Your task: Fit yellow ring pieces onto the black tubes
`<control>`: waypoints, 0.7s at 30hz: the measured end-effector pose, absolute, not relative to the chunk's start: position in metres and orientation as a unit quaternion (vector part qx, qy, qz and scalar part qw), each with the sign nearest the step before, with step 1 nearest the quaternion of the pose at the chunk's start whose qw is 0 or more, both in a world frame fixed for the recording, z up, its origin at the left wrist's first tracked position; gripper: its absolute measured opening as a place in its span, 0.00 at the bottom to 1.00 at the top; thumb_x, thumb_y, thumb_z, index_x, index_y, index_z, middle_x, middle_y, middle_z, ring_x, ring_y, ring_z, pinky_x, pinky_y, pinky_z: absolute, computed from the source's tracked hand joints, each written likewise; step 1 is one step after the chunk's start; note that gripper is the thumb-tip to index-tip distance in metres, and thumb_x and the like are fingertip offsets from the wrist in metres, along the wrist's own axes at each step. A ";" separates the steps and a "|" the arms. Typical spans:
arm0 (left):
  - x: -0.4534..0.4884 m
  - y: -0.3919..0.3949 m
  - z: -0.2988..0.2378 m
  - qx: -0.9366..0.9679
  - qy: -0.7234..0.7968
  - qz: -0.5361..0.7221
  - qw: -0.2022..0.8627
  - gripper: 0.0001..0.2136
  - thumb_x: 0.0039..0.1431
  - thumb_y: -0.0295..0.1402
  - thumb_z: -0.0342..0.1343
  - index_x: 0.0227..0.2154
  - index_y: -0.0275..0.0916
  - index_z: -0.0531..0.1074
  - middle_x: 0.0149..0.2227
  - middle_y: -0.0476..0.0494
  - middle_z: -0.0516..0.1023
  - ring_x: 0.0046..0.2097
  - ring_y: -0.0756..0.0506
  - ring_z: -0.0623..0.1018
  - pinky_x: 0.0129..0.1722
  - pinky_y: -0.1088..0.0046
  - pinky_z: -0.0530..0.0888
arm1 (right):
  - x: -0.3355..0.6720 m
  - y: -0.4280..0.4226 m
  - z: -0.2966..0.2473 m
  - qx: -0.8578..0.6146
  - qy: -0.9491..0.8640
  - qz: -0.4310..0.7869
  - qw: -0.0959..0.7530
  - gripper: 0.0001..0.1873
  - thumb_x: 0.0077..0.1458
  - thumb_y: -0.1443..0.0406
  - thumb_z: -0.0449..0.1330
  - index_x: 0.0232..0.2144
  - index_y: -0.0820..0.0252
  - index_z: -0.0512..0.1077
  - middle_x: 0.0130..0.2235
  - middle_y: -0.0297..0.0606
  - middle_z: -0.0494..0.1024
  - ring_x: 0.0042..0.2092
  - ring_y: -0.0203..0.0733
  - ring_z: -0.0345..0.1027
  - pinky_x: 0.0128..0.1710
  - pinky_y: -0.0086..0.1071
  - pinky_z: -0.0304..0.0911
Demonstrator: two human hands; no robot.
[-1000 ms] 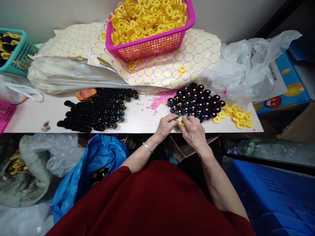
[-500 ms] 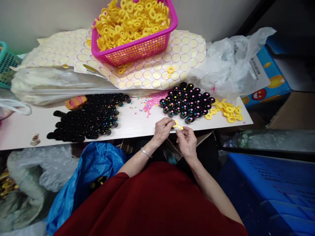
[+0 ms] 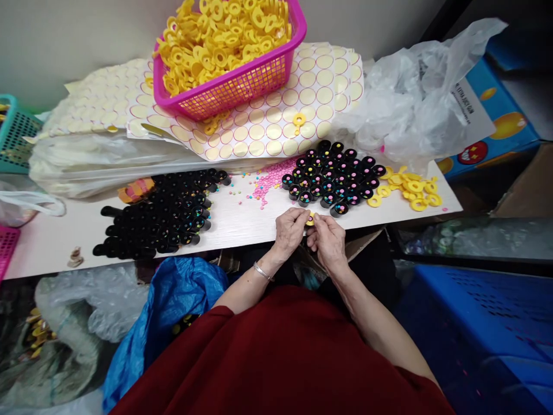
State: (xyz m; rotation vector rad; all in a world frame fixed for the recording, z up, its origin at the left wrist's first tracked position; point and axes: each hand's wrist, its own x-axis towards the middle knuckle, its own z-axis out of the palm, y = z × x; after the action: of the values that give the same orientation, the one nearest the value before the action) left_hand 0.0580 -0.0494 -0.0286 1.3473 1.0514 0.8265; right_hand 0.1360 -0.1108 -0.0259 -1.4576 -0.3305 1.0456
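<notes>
A: ok, what are the hands up to?
B: left hand [image 3: 289, 233] and right hand [image 3: 330, 241] are both pinching one little yellow ring [image 3: 310, 222] between fingertips, just below the middle of the frame.
A: what's around it?
B: black cups [image 3: 333, 176] just above, right of center, with small coloured beads [image 3: 354, 174] in them. loose pink beads [image 3: 276, 174] lie left of those, spare yellow pieces [image 3: 412, 188] to the right.
A: and up top?
B: pink basket [image 3: 235, 86], heaped with more yellow stuff [image 3: 220, 43] lol
</notes>
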 end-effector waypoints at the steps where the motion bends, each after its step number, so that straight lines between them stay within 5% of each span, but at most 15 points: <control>1: 0.057 -0.050 -0.029 0.579 0.445 0.358 0.582 0.11 0.54 0.37 0.54 0.26 0.35 0.75 0.28 0.47 0.73 0.32 0.51 0.72 0.34 0.76 0.69 | 0.136 -0.111 -0.026 -0.629 -0.141 0.455 0.614 0.22 0.47 0.48 0.60 0.31 0.61 0.68 0.17 0.25 0.67 0.13 0.27 0.57 0.09 0.20 0.47; 9: 0.056 -0.050 -0.026 0.565 0.420 0.372 0.605 0.10 0.53 0.37 0.56 0.28 0.35 0.77 0.31 0.45 0.75 0.35 0.51 0.73 0.38 0.76 0.69 | 0.136 -0.112 -0.027 -0.666 -0.169 0.430 0.585 0.24 0.49 0.49 0.58 0.41 0.61 0.72 0.18 0.25 0.67 0.14 0.27 0.58 0.09 0.20 0.48; 21: 0.062 -0.050 -0.025 0.509 0.466 0.348 0.634 0.11 0.52 0.39 0.56 0.23 0.34 0.73 0.24 0.51 0.71 0.27 0.54 0.68 0.30 0.77 0.67 | 0.137 -0.104 -0.016 -0.693 -0.167 0.422 0.560 0.25 0.47 0.46 0.59 0.32 0.64 0.73 0.14 0.27 0.65 0.13 0.29 0.58 0.08 0.20 0.49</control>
State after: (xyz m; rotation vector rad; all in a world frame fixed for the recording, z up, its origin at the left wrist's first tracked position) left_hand 0.0623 -0.0496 -0.0246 1.1630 1.0662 0.7955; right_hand 0.1370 -0.1037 -0.0162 -1.6336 -0.3939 0.9934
